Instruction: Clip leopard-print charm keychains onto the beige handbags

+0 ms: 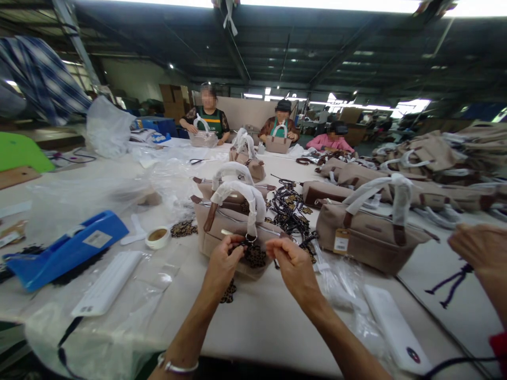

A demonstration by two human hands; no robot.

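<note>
Both hands meet at the front face of the beige fabric handbag with white-wrapped handles (233, 227), which stands upright on the white-covered surface (261, 322) straight ahead of the person, its long axis running left-right across the view. Left hand (222, 264) pinches with thumb and fingers closed on the small metal key ring (250, 238) hanging at the bag's front; right hand (291, 261) is closed too, fingertips pinching the leopard-print charm strap (254, 256) just below and right of the ring. Exact contact under the fingers is partly hidden. Key relation: ring and strap lie between the two grips, ring slightly nearer the left hand, strap dangling down over the bag face, both hands about equally close, well within touching range. Behind the bag, a second matching wrapped-handle beige bag (233, 184) touches or nearly touches it. A pile of dark leopard-print straps (291, 208) lies to the right of it, between it and a larger beige bag with a paper tag (368, 232). To the left: small roll of tape (157, 237), blue plastic tray (67, 253), flat white packet (109, 282). Another person's hand (479, 248) enters at the far right, apart from the work. Three people sit at the far end with bags.
</note>
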